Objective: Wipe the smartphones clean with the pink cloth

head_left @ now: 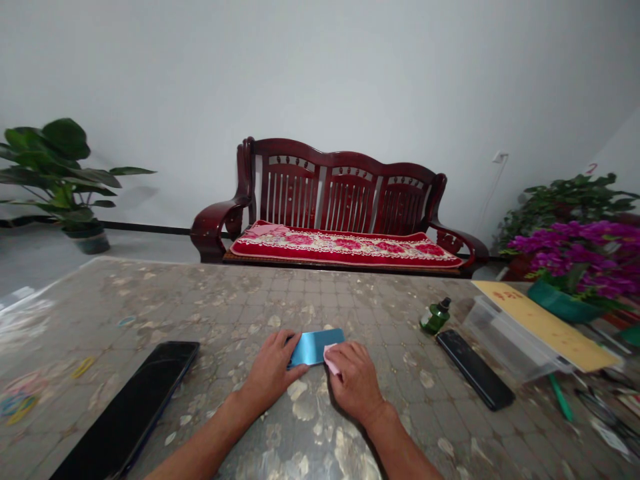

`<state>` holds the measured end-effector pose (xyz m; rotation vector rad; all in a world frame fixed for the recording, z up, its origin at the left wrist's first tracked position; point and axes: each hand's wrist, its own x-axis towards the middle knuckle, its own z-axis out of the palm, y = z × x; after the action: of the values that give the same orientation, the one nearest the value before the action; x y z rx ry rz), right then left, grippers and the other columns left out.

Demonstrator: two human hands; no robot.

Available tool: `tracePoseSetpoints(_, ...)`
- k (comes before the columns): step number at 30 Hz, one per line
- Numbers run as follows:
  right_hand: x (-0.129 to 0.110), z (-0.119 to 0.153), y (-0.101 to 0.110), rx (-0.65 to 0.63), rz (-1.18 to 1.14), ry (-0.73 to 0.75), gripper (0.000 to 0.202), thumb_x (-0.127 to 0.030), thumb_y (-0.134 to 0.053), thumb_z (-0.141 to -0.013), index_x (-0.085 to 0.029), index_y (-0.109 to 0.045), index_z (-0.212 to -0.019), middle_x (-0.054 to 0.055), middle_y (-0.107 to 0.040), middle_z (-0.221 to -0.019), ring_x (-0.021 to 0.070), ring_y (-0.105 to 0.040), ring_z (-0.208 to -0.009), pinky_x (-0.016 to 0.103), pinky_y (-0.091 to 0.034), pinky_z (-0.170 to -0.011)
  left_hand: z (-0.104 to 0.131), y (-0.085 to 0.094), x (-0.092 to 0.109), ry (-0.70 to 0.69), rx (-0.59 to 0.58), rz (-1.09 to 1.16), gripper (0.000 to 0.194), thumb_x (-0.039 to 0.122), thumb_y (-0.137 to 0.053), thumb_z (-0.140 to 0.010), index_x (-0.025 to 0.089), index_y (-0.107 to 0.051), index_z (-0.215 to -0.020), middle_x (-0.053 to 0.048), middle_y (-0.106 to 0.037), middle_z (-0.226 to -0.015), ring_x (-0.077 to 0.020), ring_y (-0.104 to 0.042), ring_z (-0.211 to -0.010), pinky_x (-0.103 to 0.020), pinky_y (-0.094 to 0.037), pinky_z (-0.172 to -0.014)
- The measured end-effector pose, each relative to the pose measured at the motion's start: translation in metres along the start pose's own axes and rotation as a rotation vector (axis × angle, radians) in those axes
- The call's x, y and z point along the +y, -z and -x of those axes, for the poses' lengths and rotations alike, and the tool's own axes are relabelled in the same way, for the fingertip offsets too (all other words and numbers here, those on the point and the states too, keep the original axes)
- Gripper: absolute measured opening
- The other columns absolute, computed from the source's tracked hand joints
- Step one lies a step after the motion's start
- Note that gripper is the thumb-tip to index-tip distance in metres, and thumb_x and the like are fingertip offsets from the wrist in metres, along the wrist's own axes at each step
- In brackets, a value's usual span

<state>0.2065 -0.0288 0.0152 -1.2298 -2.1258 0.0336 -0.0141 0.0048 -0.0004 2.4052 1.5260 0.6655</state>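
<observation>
A shiny blue phone point(314, 347) lies crosswise near the middle of the patterned tablecloth point(240, 320). My left hand point(274, 363) grips its left end, thumb along the near edge and fingers at the far side. In my right hand point(356, 380) is a bunched pale pink cloth point(331, 360), pressed against the right part of the blue surface. The fingers of that hand are curled over the cloth, so much of it is hidden.
A large black tablet point(133, 407) lies at left. To the right are a green spray bottle point(435, 316), a black phone point(475, 369), a clear plastic box point(510, 337) under a yellow board point(550, 325), and purple flowers point(585, 257). A wooden bench point(345, 193) stands beyond.
</observation>
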Motion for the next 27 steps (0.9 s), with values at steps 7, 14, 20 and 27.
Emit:
tracePoseSetpoints(7, 0.017, -0.004, 0.005, 0.041, 0.18, -0.144, 0.025, -0.011, -0.06, -0.081, -0.026, -0.07, -0.099, 0.003, -0.071, -0.099, 0.0225, -0.056, -0.096, 0.036, -0.038, -0.088, 0.0, 0.001, 0.0, -0.006, 0.007, 0.003, 0.051, 0.031, -0.071, -0.081, 0.021, -0.059, -0.13, -0.01, -0.059, -0.125, -0.03, -0.054, -0.116, -0.044, -0.043, -0.103)
tracePoseSetpoints(14, 0.011, -0.009, -0.002, 0.015, 0.181, -0.109, 0.026, -0.015, -0.06, -0.085, -0.025, -0.068, -0.108, 0.004, -0.07, -0.107, 0.0231, -0.055, -0.103, 0.036, -0.039, -0.092, 0.0, 0.0, 0.001, 0.001, 0.01, 0.001, 0.049, 0.031, -0.07, -0.081, 0.021, -0.06, -0.128, -0.01, -0.059, -0.125, -0.0296, -0.054, -0.117, -0.043, -0.042, -0.104)
tracePoseSetpoints(20, 0.005, -0.012, -0.008, -0.007, 0.158, -0.071, 0.023, -0.02, -0.061, -0.09, -0.026, -0.068, -0.111, 0.003, -0.07, -0.112, 0.0235, -0.054, -0.109, 0.039, -0.038, -0.099, 0.001, 0.002, 0.002, 0.003, 0.009, 0.001, 0.05, 0.031, -0.069, -0.082, 0.022, -0.059, -0.129, -0.01, -0.059, -0.125, -0.0295, -0.054, -0.117, -0.043, -0.042, -0.104)
tracePoseSetpoints(27, 0.012, -0.015, -0.007, 0.043, 0.217, -0.157, 0.025, -0.017, -0.058, -0.09, -0.026, -0.069, -0.111, 0.005, -0.071, -0.111, 0.0268, -0.052, -0.112, 0.045, -0.037, -0.101, 0.0, 0.003, 0.003, 0.014, -0.009, -0.011, 0.052, 0.03, -0.072, -0.08, 0.017, -0.059, -0.13, -0.012, -0.059, -0.127, -0.0307, -0.053, -0.118, -0.044, -0.042, -0.105)
